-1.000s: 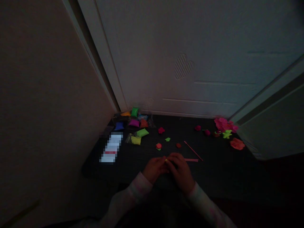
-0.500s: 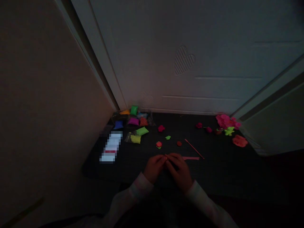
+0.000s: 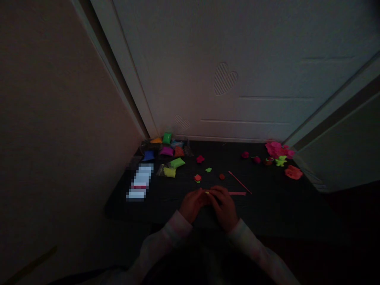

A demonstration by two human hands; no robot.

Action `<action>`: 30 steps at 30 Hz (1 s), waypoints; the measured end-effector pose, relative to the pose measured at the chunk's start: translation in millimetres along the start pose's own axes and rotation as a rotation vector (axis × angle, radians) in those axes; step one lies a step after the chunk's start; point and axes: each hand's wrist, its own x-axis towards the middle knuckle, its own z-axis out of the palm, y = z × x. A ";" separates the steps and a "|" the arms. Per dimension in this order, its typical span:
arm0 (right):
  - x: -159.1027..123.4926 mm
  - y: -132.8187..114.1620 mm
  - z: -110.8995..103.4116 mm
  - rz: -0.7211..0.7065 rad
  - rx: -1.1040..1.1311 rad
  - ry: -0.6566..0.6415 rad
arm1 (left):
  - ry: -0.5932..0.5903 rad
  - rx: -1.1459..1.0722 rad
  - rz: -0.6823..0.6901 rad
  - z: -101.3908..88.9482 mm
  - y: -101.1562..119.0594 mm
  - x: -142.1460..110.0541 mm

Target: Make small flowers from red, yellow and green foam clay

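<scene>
My left hand (image 3: 190,205) and my right hand (image 3: 225,206) meet above the near part of the dark table, fingertips pinched together. Between them shows a tiny yellow piece of clay (image 3: 207,192); which fingers bear it is hard to make out in the dim light. A flat pink strip-like tool (image 3: 238,193) pokes out past my right hand, lying on the table. Just beyond the hands lie a small red-and-green clay piece (image 3: 197,178), a light green leaf-shaped piece (image 3: 208,170) and a dark red round piece (image 3: 222,176). A thin pink stick (image 3: 240,182) rests to their right.
Several coloured clay packets (image 3: 166,151) lie at the back left, near a bright blurred-out rectangle (image 3: 140,181). A crimson clay piece (image 3: 200,159) sits at the back. Pink flower shapes (image 3: 277,149), a yellow-green figure (image 3: 280,160) and a coral flower (image 3: 293,172) are at the right. A white door panel (image 3: 166,71) stands behind.
The camera view has shifted slightly. My fingers have moved a little, and the yellow piece between them shows more plainly. The things on the table lie as before.
</scene>
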 end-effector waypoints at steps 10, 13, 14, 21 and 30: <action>0.8 1.3 1.2 -0.046 -0.019 0.059 | -0.026 0.030 0.036 1.0 2.0 -1.6; 0.6 0.9 2.0 -0.062 -0.032 0.071 | -0.010 0.034 0.053 -0.2 0.9 0.2; 0.5 1.0 2.6 -0.070 -0.037 0.069 | -0.007 0.035 0.059 -0.6 0.3 0.9; -0.3 4.9 5.9 -0.125 -0.083 0.040 | 0.012 0.009 0.138 -0.5 -5.3 1.2; 1.0 -2.6 4.3 -0.183 -0.107 -0.043 | -0.007 0.034 0.148 3.4 -3.9 -1.0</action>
